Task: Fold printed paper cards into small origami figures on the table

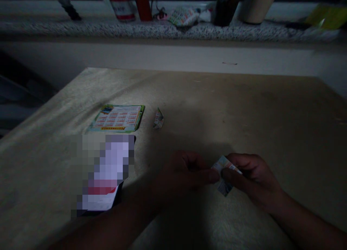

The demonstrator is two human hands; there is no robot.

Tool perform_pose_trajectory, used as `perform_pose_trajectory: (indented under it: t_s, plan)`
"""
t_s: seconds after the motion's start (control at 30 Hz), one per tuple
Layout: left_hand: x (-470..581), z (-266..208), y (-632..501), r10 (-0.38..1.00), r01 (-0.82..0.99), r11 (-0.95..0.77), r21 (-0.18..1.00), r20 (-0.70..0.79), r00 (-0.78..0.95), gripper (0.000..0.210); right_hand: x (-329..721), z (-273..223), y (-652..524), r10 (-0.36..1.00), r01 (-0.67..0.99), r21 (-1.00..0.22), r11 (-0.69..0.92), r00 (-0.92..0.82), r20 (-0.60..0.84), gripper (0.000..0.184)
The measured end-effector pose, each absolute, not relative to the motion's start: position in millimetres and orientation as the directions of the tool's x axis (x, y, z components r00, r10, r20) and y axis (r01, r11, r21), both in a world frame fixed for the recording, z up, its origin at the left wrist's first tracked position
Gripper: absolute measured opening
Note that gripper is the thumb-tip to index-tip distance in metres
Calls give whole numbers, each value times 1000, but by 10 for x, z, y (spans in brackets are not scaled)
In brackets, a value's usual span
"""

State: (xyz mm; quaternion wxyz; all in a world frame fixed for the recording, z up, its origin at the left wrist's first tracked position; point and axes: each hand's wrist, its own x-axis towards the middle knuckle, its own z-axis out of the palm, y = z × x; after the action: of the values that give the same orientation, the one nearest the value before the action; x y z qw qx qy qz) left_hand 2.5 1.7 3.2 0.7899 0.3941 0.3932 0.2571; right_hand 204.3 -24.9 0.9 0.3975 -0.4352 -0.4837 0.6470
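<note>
1. Head view, across the dim table point(244, 112): both hands hold a small printed paper point(223, 163) just above the near right part of the tabletop, one corner pointing away from the person and one toward them.

2. The two-sided grip appears, to me, meant to keep so light a piece steady, with thumbs uppermost and near each other.

3. The left hand point(187, 172) pinches the paper's left side between thumb and forefinger, almost no gap between the tips; its other fingers curl into shadow.

4. The right hand point(252, 174) grips the opposite side, thumb laid across the printed face, fingers bent beneath; how firmly it presses I cannot tell.

5. Both forearms reach in from the near edge, angled toward each other, wrists low over the table.

6. Left of centre, a folded paper piece point(158, 119) stands beside a printed sheet point(119, 119), perhaps set there to leave working room. Nearer lies a phone point(101, 203), its screen mostly pixelated, probably placed within easy sight.

7. Beyond, a speckled ledge point(162, 31) bears a dark bottle point(227, 6) and a crumpled packet point(184, 16).
</note>
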Motion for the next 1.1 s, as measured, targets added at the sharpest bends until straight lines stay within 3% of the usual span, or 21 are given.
perform_pose_trajectory:
  t_s: [0.1, 0.37, 0.63, 0.8, 1.1]
  plan:
    - [6, 33, 34, 684, -117, 589, 799, -416, 599, 42, 2047, 17, -244, 939, -123, -971, -206, -303, -161, 23]
    - [-30, 63, 63, 791, -7, 440, 898, -383, 476, 21, 2101, 23, -185, 966, -127, -975, -180, -212, -150, 22]
    - [5, 79, -6, 865, 187, 220, 957, -280, 417, 19, 2089, 0, -226, 973, -25, -988, -153, -180, -146, 23]
    - [-4, 73, -27, 858, 273, 86, 958, -210, 468, 18, 2090, -11, -243, 967, 30, -986, -166, -191, -168, 21]
    - [6, 91, -10, 826, -47, 294, 955, -229, 515, 19, 2072, 49, -192, 953, -135, -962, -236, -225, -202, 28]
